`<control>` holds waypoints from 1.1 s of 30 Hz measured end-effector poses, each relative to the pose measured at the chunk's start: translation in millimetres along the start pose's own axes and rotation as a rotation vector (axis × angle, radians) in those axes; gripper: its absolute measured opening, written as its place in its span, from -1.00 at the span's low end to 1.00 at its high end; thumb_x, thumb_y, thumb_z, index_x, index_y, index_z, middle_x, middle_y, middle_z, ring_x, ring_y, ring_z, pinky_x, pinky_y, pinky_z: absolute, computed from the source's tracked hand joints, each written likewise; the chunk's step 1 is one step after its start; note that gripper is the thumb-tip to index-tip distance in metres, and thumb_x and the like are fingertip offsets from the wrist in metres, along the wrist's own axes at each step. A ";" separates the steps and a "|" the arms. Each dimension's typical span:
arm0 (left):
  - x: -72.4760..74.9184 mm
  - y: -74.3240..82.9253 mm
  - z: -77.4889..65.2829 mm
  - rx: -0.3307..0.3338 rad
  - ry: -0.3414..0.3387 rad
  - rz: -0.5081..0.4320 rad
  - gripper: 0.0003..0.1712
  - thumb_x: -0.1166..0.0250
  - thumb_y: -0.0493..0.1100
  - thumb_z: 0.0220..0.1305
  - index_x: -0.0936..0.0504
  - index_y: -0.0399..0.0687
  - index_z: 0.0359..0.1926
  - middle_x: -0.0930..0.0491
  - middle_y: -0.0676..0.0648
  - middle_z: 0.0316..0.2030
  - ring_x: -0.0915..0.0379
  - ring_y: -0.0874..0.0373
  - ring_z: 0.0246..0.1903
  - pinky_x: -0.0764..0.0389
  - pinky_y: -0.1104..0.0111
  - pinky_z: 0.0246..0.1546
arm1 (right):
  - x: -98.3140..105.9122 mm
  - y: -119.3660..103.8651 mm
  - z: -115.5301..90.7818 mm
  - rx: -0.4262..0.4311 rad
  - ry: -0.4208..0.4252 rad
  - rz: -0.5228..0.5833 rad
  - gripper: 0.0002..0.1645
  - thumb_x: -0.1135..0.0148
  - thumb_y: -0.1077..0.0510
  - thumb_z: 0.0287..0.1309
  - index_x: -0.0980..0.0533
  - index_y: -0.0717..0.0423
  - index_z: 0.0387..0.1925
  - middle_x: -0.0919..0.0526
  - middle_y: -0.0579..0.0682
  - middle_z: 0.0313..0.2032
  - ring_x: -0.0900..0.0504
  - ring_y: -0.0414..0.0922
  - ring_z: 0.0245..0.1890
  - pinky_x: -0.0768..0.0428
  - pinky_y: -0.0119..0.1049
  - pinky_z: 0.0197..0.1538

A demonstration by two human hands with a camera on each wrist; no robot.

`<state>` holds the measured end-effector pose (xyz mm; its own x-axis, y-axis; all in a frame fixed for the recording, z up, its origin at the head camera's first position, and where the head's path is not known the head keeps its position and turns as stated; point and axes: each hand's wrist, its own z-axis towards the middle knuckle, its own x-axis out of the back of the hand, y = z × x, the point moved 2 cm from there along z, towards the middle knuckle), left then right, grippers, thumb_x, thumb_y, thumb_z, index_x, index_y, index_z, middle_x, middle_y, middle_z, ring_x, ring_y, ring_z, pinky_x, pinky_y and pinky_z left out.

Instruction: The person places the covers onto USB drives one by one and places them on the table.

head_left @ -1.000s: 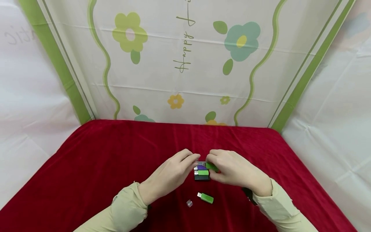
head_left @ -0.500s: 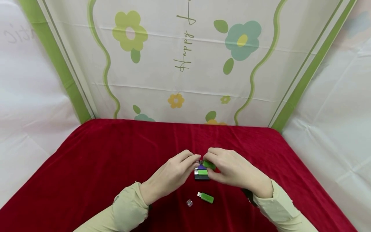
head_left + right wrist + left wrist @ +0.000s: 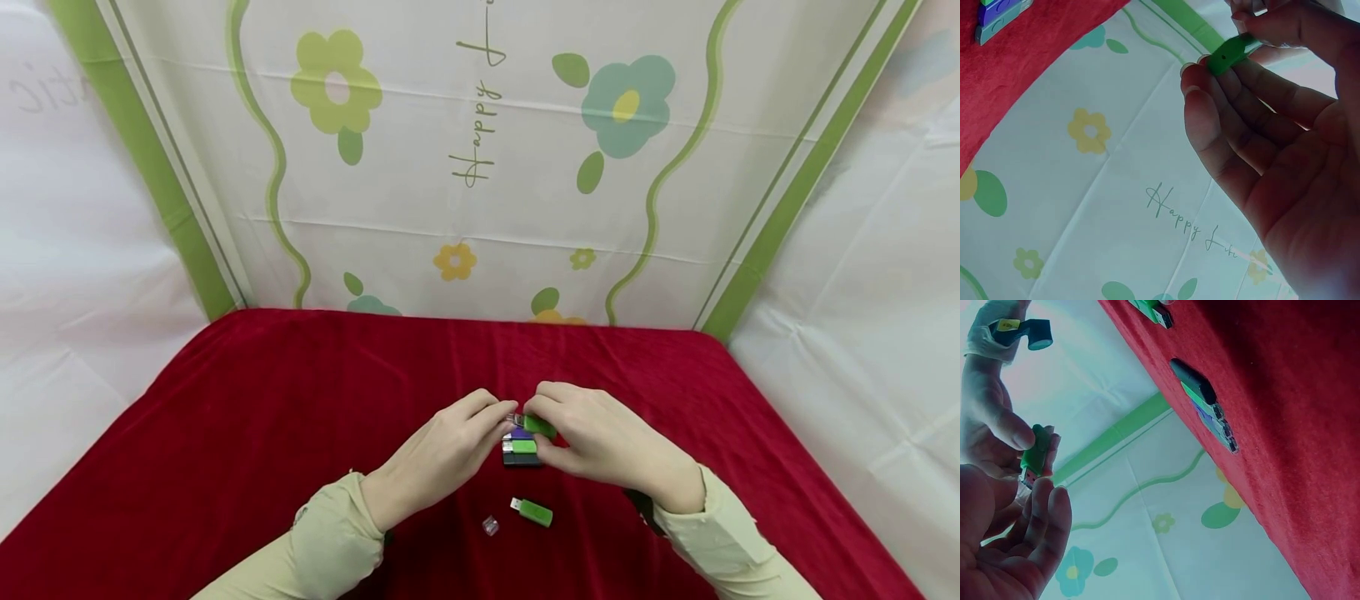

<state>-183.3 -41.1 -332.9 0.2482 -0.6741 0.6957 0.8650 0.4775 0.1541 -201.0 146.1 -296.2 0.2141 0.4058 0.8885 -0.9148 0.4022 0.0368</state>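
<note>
In the head view my right hand (image 3: 600, 433) pinches a green USB stick (image 3: 538, 426) between thumb and fingers. Its bare metal plug (image 3: 1027, 479), clear in the left wrist view, points at the fingertips of my left hand (image 3: 446, 450). Those fingertips pinch a small clear cap (image 3: 512, 419), mostly hidden by the fingers, right at the plug. Whether the plug has entered the cap cannot be told. Both hands are held above the red cloth. Below them lies a row of USB sticks: a black one (image 3: 521, 460), a green one (image 3: 524, 447) and a purple one (image 3: 519, 434).
Nearer the person, an uncapped green USB stick (image 3: 536, 512) and a loose clear cap (image 3: 491, 525) lie on the red cloth (image 3: 300, 433). A grey stick (image 3: 996, 27) ends the row in the right wrist view. Printed white curtains (image 3: 480, 217) surround the table.
My right hand has shifted slightly left, bringing the green stick's plug up to the cap at my left fingertips. The left hand and the things on the cloth have hardly moved.
</note>
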 end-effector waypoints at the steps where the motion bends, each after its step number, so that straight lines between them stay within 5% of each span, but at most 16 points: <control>1: 0.1 -0.2 -0.3 0.003 -0.002 0.002 -0.72 -0.20 -0.29 0.16 -0.54 -0.26 -0.08 -0.42 0.03 -0.28 -0.28 0.35 -0.44 -0.31 0.73 -0.41 | 0.2 -0.2 0.0 0.001 0.004 0.001 -0.81 -0.22 0.25 -0.19 -0.46 0.06 -0.41 -0.37 -0.20 -0.46 -0.25 -0.35 -0.55 -0.28 -0.62 -0.52; 33: 0.2 -3.3 -0.2 0.058 -0.002 0.032 -0.75 -0.15 -0.22 0.22 -0.53 -0.21 -0.09 -0.45 0.04 -0.25 -0.33 0.37 -0.38 -0.36 0.69 -0.35 | 0.4 1.7 0.2 -0.013 -0.013 -0.056 -0.75 -0.24 0.30 -0.05 -0.51 0.10 -0.25 -0.39 -0.15 -0.32 -0.35 -0.32 -0.38 -0.43 -0.54 -0.41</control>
<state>-186.1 -42.9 -333.4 0.2745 -0.6566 0.7025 0.8296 0.5311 0.1723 -202.5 146.8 -295.7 0.2600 0.3716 0.8913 -0.8971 0.4345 0.0805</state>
